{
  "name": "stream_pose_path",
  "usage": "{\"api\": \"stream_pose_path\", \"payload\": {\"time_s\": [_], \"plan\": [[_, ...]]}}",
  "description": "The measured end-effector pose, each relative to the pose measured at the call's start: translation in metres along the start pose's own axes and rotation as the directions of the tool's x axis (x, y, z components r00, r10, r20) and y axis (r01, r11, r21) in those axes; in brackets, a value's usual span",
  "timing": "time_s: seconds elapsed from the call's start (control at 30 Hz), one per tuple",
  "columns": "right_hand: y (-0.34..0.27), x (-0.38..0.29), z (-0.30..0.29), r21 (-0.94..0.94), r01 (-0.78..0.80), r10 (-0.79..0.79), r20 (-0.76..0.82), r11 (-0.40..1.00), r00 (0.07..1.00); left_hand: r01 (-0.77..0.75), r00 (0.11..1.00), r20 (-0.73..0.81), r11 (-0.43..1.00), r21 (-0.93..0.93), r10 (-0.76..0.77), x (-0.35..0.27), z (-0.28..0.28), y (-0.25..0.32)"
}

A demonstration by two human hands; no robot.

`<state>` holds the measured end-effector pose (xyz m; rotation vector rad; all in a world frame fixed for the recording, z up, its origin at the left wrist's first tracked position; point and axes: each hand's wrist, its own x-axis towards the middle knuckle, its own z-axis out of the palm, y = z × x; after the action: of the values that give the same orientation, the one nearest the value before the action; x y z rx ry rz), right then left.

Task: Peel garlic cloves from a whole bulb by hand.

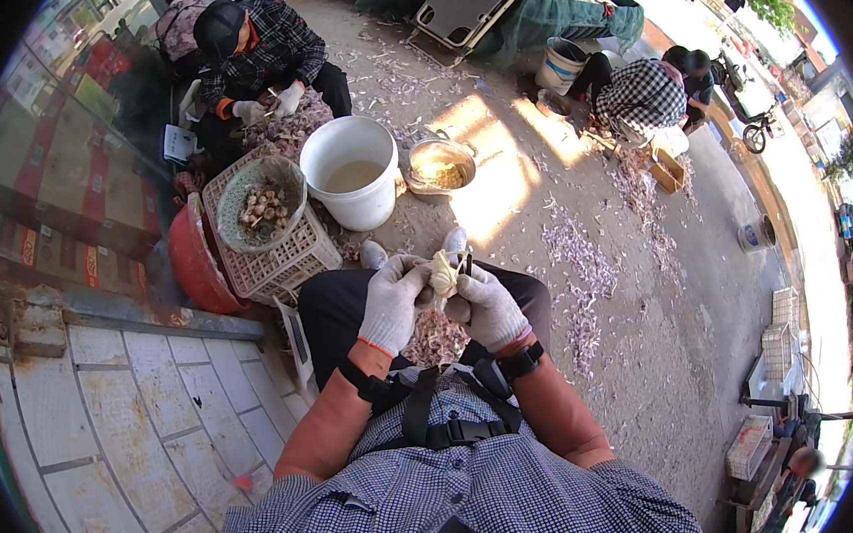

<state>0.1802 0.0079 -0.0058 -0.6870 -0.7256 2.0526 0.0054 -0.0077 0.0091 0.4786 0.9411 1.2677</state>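
Observation:
Both my hands wear white knit gloves and meet above my lap. My left hand (394,310) grips a pale, partly peeled garlic bulb (442,276) from its left side. Against its other side press the fingers of my right hand (491,305), which also hold a small dark tool (468,264), perhaps a short knife; its blade cannot be made out. Below the hands, garlic skins (436,339) are heaped between my legs. Ahead to the left, a mesh-patterned basin (230,199) of whole garlic bulbs (265,208) rests on a cream plastic crate (287,259).
A white bucket (354,208) and a metal pot (432,191) with pale yellow cloves stand beyond my feet. A red tub (197,266) leans beside the crate. Across from me a gloved co-worker (267,53) handles garlic. Another person (638,96) crouches at right. Skins (581,277) litter the concrete.

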Motion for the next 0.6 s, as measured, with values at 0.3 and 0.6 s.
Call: {"api": "stream_pose_path", "payload": {"time_s": [0.3, 0.6], "plan": [[0.002, 0.001, -0.006, -0.042, 0.029, -0.029, -0.015, 0.999, 0.999, -0.376, 0.824, -0.108, 0.681, 0.629, 0.556, 0.016, -0.018, -0.015], [-0.002, 0.005, -0.002, -0.190, -0.055, 0.016, -0.201, 0.980, 0.979, -0.450, 0.849, 0.259, 0.375, 0.811, 0.461, -0.014, 0.006, 0.010]]}}
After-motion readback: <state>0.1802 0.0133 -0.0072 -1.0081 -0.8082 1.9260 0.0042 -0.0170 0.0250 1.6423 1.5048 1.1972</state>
